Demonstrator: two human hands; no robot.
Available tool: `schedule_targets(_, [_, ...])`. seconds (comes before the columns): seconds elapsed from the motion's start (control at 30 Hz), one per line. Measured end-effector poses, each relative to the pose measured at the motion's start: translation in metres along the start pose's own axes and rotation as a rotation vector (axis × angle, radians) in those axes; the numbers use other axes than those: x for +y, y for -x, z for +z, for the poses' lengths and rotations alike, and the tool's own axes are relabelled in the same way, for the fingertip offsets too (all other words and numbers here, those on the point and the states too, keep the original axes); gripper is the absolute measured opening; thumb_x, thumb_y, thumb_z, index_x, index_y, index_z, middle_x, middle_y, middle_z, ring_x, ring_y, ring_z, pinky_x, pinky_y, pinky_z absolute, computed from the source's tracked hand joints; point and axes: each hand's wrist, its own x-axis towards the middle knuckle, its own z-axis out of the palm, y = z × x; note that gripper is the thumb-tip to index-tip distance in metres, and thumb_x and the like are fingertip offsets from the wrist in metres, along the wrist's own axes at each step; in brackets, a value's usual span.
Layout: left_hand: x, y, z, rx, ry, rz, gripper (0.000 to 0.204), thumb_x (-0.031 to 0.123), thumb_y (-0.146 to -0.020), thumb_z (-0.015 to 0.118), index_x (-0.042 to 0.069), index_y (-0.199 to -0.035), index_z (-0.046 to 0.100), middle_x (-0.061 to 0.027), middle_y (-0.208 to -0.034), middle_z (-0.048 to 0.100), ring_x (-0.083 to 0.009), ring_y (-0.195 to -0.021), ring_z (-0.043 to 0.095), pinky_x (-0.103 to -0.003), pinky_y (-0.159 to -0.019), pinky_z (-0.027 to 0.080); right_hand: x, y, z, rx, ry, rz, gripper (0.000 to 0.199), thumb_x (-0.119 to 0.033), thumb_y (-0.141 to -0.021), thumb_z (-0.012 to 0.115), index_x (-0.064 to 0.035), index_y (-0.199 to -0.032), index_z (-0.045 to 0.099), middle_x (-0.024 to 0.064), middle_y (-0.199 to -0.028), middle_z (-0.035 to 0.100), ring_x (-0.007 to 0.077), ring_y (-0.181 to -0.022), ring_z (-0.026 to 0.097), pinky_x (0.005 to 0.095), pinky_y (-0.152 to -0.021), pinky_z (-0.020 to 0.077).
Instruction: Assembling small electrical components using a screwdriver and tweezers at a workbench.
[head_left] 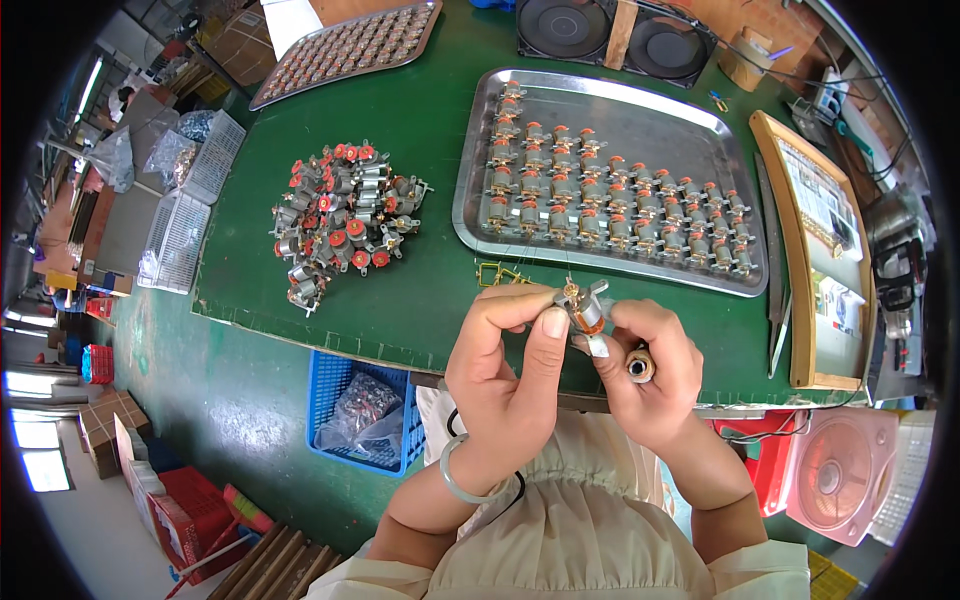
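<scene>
In front of me, above the table's near edge, I hold a small motor-like part (pixel 586 312) with a silver body, an orange-red band and a coppery end. The thumb and fingers of my left hand (pixel 512 355) pinch it from the left. My right hand (pixel 650 368) grips its other side, where a small white piece (pixel 598 346) shows at the lower end. Tucked in my right palm is a round brown tool handle (pixel 640 366), seen end-on; its working end is hidden. Just beyond my left fingers lie bent brass-coloured pieces (pixel 492 274).
A heap of similar parts (pixel 345 215) lies left on the green table (pixel 420 110). A metal tray (pixel 640 110) holds rows of them; a second filled tray (pixel 350 50) stands far left. At right is a wooden frame (pixel 785 250). A blue basket (pixel 408 420) sits below the edge.
</scene>
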Motion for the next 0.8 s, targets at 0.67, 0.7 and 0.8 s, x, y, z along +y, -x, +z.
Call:
schedule_targets(0.67, [-0.006, -0.018, -0.026, -0.164, 0.465, -0.381, 0.010, 0.006, -0.084, 0.055, 0.000, -0.091, 0.052, -0.0189, -0.121, 0.040, -0.0315, -0.106, 0.051, -0.036, -0.088, 0.047, 0.000, 0.005, -0.038, -0.674, 0.580, 0.213, 0.026, -0.004, -0.066, 0.066, -0.0010, -0.084, 0.047, 0.0130, -0.078, 0.052, 0.0308, -0.060, 0.056, 0.0373, -0.049, 0.0450])
schedule_targets(0.7, [-0.005, -0.018, -0.025, -0.166, 0.466, -0.382, 0.010, 0.006, -0.084, 0.055, 0.000, -0.091, 0.052, -0.0189, -0.121, 0.040, -0.0315, -0.106, 0.051, -0.036, -0.088, 0.047, 0.002, 0.004, -0.038, -0.575, 0.475, 0.208, 0.024, -0.003, -0.067, 0.066, -0.0013, -0.083, 0.048, 0.0119, -0.074, 0.053, 0.0287, -0.058, 0.056, 0.0359, -0.047, 0.0441])
schedule_targets(0.8, [-0.003, -0.019, -0.024, -0.154, 0.662, -0.517, 0.009, 0.000, -0.082, 0.056, 0.000, -0.090, 0.053, -0.0177, -0.118, 0.045, -0.0237, -0.104, 0.052, -0.034, -0.088, 0.045, -0.004, -0.007, -0.042, -0.423, 0.237, 0.223, 0.023, -0.001, -0.067, 0.065, -0.0016, -0.084, 0.051, 0.0094, -0.067, 0.054, 0.0241, -0.053, 0.055, 0.0325, -0.044, 0.0422])
